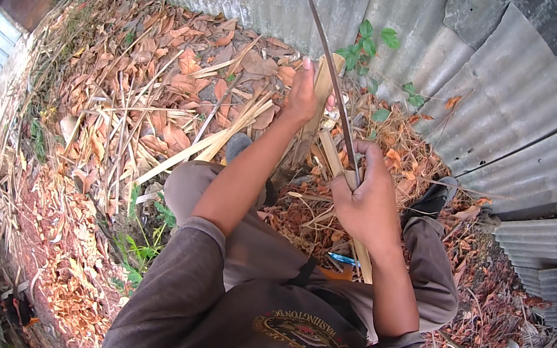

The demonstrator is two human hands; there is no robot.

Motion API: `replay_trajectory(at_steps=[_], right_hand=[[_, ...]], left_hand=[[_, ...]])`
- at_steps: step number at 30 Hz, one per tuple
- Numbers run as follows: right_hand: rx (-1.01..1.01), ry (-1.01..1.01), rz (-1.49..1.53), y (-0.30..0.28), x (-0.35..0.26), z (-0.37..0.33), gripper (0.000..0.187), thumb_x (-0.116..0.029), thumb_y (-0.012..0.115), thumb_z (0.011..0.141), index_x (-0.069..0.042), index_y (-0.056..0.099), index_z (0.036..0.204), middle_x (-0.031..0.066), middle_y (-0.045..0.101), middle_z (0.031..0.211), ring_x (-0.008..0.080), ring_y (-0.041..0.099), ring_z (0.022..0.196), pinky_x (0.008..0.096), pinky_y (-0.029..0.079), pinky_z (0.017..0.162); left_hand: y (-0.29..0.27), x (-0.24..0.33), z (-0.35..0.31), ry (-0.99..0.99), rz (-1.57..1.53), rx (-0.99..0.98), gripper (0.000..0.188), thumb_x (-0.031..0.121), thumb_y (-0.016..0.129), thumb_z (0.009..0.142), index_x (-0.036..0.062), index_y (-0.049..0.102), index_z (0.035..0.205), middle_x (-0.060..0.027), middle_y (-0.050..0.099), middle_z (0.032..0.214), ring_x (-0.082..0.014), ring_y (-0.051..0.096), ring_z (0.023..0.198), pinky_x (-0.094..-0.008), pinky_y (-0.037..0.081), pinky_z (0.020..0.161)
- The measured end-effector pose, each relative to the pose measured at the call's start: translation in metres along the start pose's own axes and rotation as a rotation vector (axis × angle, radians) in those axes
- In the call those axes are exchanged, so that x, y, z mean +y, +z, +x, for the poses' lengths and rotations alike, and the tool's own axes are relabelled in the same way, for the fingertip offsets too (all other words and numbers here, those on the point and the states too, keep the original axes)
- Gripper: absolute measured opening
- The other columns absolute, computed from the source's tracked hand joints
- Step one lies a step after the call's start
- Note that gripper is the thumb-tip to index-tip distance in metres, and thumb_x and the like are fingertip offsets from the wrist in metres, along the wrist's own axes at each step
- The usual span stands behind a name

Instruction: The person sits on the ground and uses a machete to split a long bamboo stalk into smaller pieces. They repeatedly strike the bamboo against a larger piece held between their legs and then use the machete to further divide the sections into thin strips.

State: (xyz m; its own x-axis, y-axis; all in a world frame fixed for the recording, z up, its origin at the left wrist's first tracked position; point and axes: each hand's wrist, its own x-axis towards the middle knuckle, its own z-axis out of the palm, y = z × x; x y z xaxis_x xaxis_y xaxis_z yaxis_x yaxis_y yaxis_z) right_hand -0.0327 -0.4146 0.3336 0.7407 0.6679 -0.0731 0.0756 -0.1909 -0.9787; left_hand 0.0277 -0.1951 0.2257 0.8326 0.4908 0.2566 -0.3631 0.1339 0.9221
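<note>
My left hand (300,99) is closed round an upright piece of split bamboo (323,83), thumb along its near side and fingertips showing past its far edge. In my right hand (367,199) is a long narrow machete (330,55), its dark blade slanting up and to the left across the bamboo piece. The fist hides most of the handle. Another pale bamboo strip (330,151) slants beneath my right hand, and a length of pale wood (361,261) shows below the wrist; whether they are one piece, I cannot tell.
Pale split strips (227,133) lie on dry brown leaves (184,82) to the left. A blue object (343,259) lies between my bent legs. Corrugated metal sheets (523,103) stand close ahead and to the right. A green vine (366,46) grows by the wall.
</note>
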Motion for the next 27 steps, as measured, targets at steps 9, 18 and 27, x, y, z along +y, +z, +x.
replay_trajectory(at_steps=[9,18,27], right_hand=[[0.368,-0.538,0.07,-0.001,-0.063,-0.009,0.027,0.005,0.05,0.083,-0.001,0.05,0.11,0.0002,0.051,0.065,0.0034,0.045,0.051,0.0202,0.035,0.048],[0.127,-0.061,-0.283,0.019,0.047,0.028,0.024,-0.008,0.059,0.075,0.001,0.054,0.097,0.019,0.06,0.078,0.0315,0.061,0.07,0.0396,0.048,0.067],[-0.252,0.342,0.395,-0.008,0.022,0.016,0.024,0.0,0.052,0.08,-0.001,0.049,0.103,0.0042,0.046,0.06,0.0102,0.039,0.042,0.0282,0.033,0.039]], left_hand=[[-0.001,0.003,-0.001,-0.016,0.058,0.035,0.082,0.068,0.013,0.094,0.0001,0.058,0.081,-0.0095,0.055,0.055,-0.0186,0.055,0.047,-0.0297,0.047,0.046],[-0.005,-0.014,-0.002,0.019,0.089,0.001,0.078,0.066,0.015,0.095,0.0005,0.057,0.089,-0.0106,0.059,0.064,-0.019,0.057,0.05,-0.0316,0.049,0.048],[-0.017,-0.018,0.008,0.318,0.32,0.31,0.069,0.059,0.022,0.098,-0.0009,0.051,0.114,-0.0139,0.06,0.098,-0.0209,0.061,0.083,-0.0336,0.049,0.074]])
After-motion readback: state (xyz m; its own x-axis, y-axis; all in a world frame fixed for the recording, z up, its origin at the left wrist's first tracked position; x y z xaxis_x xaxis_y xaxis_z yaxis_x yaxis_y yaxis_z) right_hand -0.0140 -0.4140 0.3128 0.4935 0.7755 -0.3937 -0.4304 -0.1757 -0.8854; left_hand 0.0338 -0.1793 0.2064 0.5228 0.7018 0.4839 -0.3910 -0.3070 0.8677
